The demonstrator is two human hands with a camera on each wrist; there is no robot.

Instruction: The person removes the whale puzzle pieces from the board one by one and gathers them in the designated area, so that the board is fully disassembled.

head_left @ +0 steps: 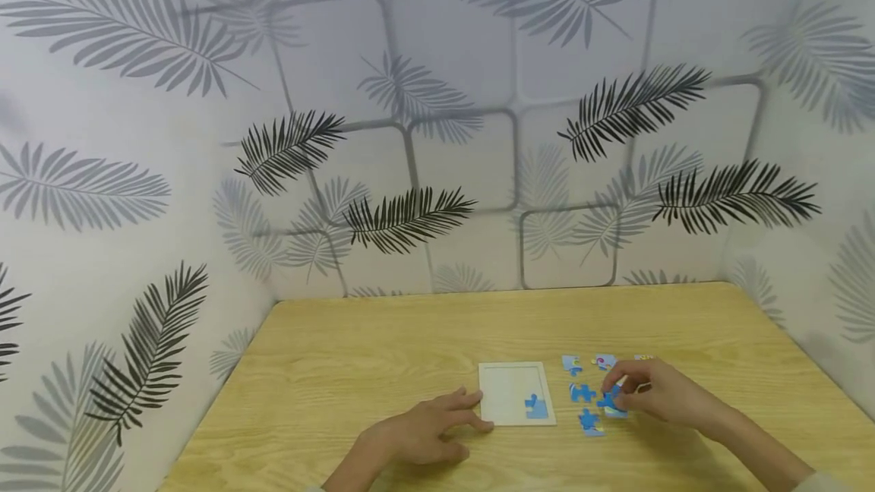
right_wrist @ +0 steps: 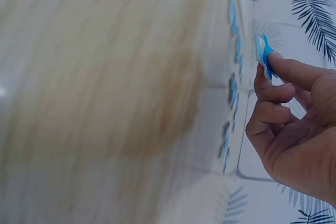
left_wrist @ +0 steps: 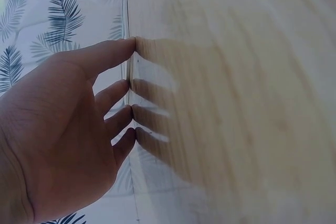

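My right hand [head_left: 661, 395] pinches a blue jigsaw piece [right_wrist: 264, 57] between thumb and fingertips. In the right wrist view that piece is held up off the table. My left hand [head_left: 431, 427] rests with its fingers spread and fingertips on the tabletop, right at the left edge of a white puzzle tray [head_left: 501, 395]. One blue piece [head_left: 537, 407] lies in the tray's lower right corner. Loose pieces lie right of the tray, among them a blue one [head_left: 582, 393], a lower one [head_left: 591, 423] and a pale blue one [head_left: 571, 364].
The wooden table [head_left: 369, 348] reaches back to a wall [head_left: 465, 165] with a leaf pattern. Another loose piece [head_left: 604, 361] lies in the back row, and one more [head_left: 644, 357] is partly behind my right hand.
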